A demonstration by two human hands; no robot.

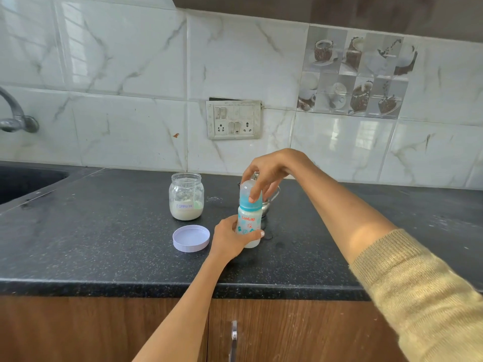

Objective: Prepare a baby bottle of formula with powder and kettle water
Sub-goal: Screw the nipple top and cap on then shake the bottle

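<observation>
I see the small white baby bottle with teal collar and clear cap upright on the black speckled counter. Left hand wraps its base, right hand pinches the cap from above. Open glass formula jar sits left, lilac lid in front; steel kettle mostly hidden behind the bottle.

I'm looking at a home kitchen: a black stone counter over wooden cupboards; marble-look wall tiles. A tap hangs over a sink; a socket panel sits on the wall.
</observation>
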